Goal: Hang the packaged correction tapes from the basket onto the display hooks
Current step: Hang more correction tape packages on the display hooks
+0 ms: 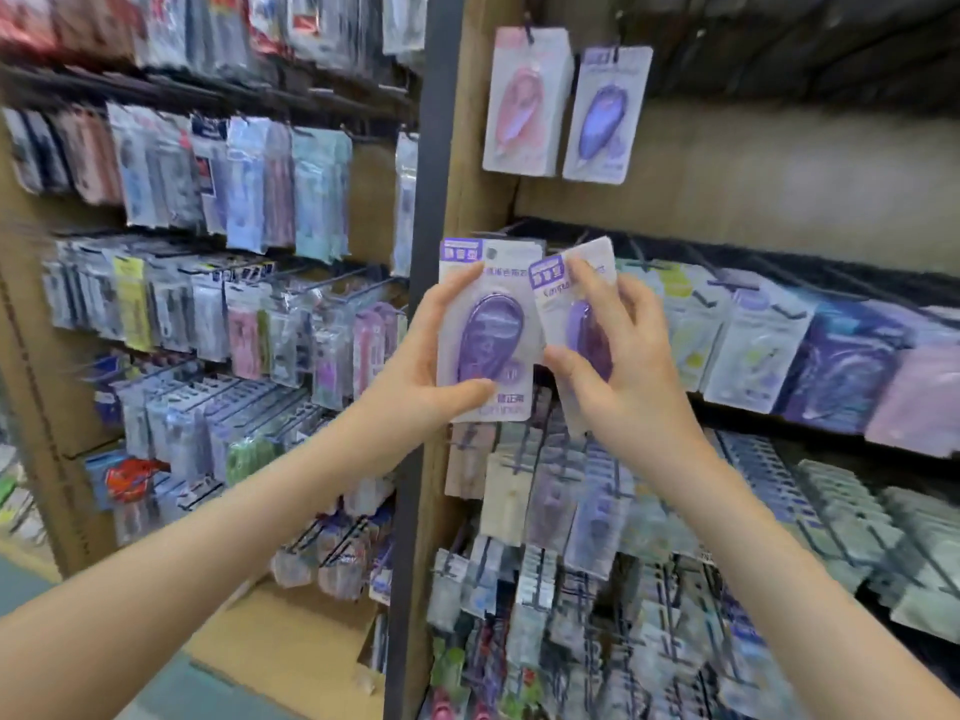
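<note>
— Packaged correction tapes point(491, 330): where are they held?
— Two purple ones are raised before the display shelving point(779, 163), just right of a dark upright post point(436, 148). The left pack point(485, 283) is pinched by the left hand point(415, 376), thumb laid across its lower front. The right pack point(553, 304) is gripped along its edge by the right hand point(628, 387). No basket is seen.
— How are they expected to handle?
— Light and fairly stiff, it is judged: flat card under a clear blister, probably slick. The card edges are best held, with the top hole left free for a hook.
— Can anything be read?
— A purple corner label with white characters is carried by each pack, and Chinese print runs along the left pack's foot; all is too blurred to be read
</note>
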A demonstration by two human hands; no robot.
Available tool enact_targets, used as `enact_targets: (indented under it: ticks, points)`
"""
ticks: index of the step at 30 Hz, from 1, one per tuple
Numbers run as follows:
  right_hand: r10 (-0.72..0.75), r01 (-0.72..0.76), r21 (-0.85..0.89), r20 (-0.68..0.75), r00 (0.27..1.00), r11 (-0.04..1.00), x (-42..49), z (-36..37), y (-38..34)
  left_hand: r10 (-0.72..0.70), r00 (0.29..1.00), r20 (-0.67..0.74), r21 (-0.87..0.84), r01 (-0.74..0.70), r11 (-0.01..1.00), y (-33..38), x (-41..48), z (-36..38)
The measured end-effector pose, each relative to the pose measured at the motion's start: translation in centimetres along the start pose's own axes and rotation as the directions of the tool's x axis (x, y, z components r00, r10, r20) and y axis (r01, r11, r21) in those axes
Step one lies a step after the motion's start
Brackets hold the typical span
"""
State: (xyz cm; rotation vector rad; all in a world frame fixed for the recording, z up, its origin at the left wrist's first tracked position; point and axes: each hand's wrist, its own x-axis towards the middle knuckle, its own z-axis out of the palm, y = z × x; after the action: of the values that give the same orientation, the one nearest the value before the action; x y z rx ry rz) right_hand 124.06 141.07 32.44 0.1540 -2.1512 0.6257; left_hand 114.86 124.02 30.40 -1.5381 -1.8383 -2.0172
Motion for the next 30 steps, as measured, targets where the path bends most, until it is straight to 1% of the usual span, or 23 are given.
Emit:
enact_targets:
  ticks: [3, 7, 9, 13, 17, 19, 23, 25, 30]
  points:
    - [-0.076, 0.070, -0.058, -0.117, 0.990, 0.996, 2.8, -2.1, 0.2, 0.073, 0.997, -0.027, 0.033, -0.072, 0.997, 1.4, 3.0, 0.1]
    - [-0.191, 0.140, -0.283, -0.163, 0.968, 0.949, 6.8, -4.5, 0.9, 0.190, 0.982, -0.015, 0.125, -0.187, 0.974, 3.0, 7.5, 0.1]
    - [-0.218, 0.142, -0.362, -0.180, 0.959, 0.921, 9.0, -5.5, 1.4, 0.234, 0.972, -0.004, 0.147, -0.231, 0.962, 3.5, 9.7, -0.2]
    - [-0.191, 0.089, -0.438, -0.195, 0.962, 0.895, 13.8, -6.3, 2.3, 0.339, 0.940, -0.035, 0.155, -0.330, 0.931, 3.7, 13.4, -1.5]
    - [-0.077, -0.001, -0.411, -0.174, 0.982, 0.912, 18.2, -5.3, 3.1, 0.364, 0.930, -0.052, 0.118, -0.356, 0.927, 3.5, 16.3, -3.3]
    - [-0.064, -0.004, -0.376, -0.169, 0.984, 0.927, 20.0, -4.2, 3.5, 0.373, 0.927, -0.044, 0.095, -0.367, 0.925, 3.4, 17.3, -4.2]
    - [-0.026, -0.041, -0.281, -0.232, 0.972, 0.959, 23.1, -2.9, 4.1, 0.408, 0.913, 0.000, 0.096, -0.406, 0.909, 3.4, 19.3, -5.4]
    - [-0.044, -0.035, -0.294, -0.258, 0.965, 0.955, 23.8, -2.7, 4.2, 0.416, 0.909, 0.009, 0.092, -0.415, 0.905, 3.2, 20.2, -6.1]
    - [-0.097, -0.015, -0.367, -0.285, 0.954, 0.930, 24.0, -3.0, 4.3, 0.425, 0.905, -0.021, 0.120, -0.419, 0.900, 2.2, 21.6, -6.8]
